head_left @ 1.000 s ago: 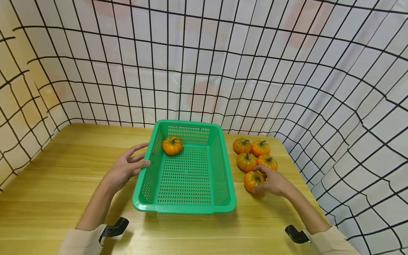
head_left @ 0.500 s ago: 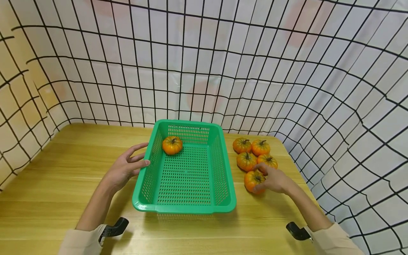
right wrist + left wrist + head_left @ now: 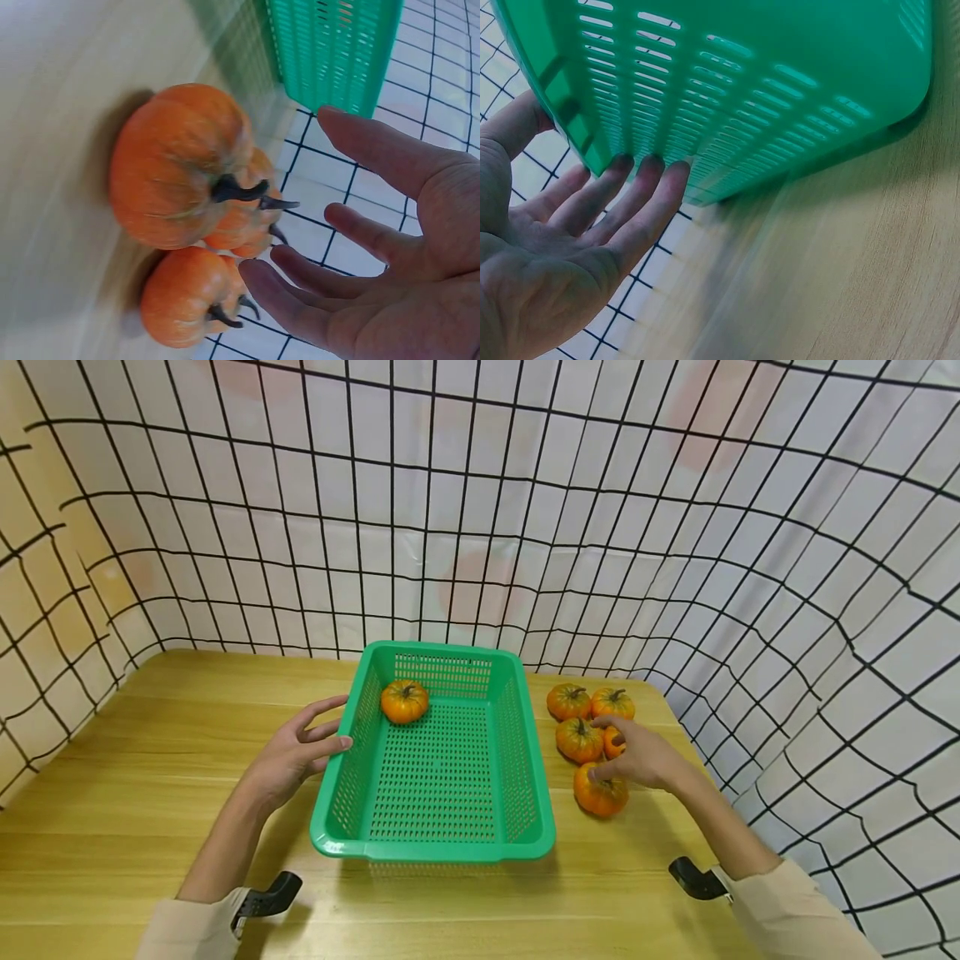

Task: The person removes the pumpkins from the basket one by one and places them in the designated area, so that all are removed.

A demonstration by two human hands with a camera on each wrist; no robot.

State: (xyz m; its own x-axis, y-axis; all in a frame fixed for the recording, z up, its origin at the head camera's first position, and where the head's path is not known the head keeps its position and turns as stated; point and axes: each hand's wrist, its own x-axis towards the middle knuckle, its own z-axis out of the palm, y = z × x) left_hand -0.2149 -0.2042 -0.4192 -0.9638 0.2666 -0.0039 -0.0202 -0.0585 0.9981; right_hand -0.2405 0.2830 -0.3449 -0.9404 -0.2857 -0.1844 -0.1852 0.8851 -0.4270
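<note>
My left hand [image 3: 288, 760] is at the left side of a green plastic basket [image 3: 432, 852]. Its thumb rests on the rim and its loosely spread fingers touch the outer slotted wall [image 3: 727, 90]. One small orange pumpkin [image 3: 405, 702] sits inside the basket, in the far left corner. To the right of the basket my right hand [image 3: 637, 758] hovers over a group of small pumpkins, fingers spread and nothing held. Its thumb is over the nearest pumpkin [image 3: 600, 795]; its fingers partly cover another pumpkin [image 3: 613, 743]. In the right wrist view a gap separates the hand from the pumpkins.
Three more pumpkins stand close together, among them a greenish-orange pumpkin [image 3: 579, 741] and a far right pumpkin [image 3: 613, 700]. Everything stands on a wooden table [image 3: 480, 910]. A white curtain with a black grid [image 3: 465, 527] closes off the back and sides.
My right hand has come off the nearest pumpkin and shifted away from me, over the pumpkins behind it. That pumpkin stays on the table. My left hand and the basket have not visibly moved.
</note>
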